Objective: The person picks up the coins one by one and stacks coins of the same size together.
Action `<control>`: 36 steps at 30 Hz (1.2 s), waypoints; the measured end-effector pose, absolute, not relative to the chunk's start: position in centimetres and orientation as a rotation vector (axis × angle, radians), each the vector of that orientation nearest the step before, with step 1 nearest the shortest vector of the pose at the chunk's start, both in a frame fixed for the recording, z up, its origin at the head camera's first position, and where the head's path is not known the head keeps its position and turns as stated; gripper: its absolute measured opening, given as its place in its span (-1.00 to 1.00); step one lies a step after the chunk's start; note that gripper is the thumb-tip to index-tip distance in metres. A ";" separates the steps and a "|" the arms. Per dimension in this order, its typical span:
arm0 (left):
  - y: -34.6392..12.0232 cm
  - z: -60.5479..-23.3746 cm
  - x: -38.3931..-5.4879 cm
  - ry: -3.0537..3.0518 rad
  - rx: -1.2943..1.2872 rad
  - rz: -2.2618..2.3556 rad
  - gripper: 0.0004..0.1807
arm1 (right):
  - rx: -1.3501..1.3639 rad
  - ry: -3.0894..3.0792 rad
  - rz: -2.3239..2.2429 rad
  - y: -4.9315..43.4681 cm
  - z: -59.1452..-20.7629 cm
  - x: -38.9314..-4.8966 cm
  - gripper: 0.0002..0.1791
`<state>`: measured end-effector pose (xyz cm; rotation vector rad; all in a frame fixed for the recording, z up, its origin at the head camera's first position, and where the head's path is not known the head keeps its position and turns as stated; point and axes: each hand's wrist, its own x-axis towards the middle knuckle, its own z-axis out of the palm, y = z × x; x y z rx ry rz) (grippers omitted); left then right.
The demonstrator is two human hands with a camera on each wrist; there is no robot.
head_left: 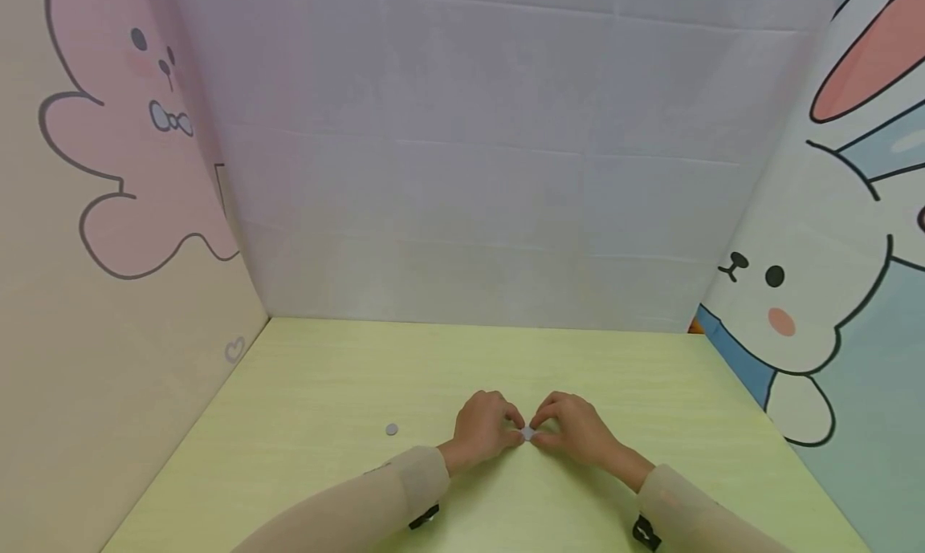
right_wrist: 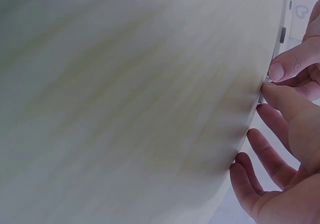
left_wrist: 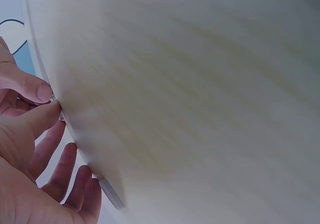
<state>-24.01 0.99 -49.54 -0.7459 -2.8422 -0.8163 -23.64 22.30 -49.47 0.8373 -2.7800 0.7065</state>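
Note:
Near the middle of the table, a small flat grey disc lies between my two hands, mostly covered by fingertips. My left hand pinches its left side between thumb and fingers, while my right hand does the same from the right. In the left wrist view, the thumbs of both hands come close together at the table surface. A second grey disc lies flat on the table, apart from and left of my left hand. In the right wrist view, that loose disc shows edge-on beyond the left hand.
The pale yellow-green table meets a plain whitish back sheet. A side panel with a pink cartoon animal stands at left. Another with a white rabbit stands at right. Dark straps hang beneath both sleeves.

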 end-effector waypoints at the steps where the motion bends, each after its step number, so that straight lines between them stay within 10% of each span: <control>1: 1.0 -49.5 -24.0 -2.841 -0.746 -0.816 -0.88 | 0.834 -2.782 0.706 22.3 -49.5 -23.6 -0.94; 36: 0.5 -49.8 -24.8 -2.823 -0.842 -0.832 -0.84 | 0.837 -2.802 0.702 22.4 -49.2 -23.5 -0.87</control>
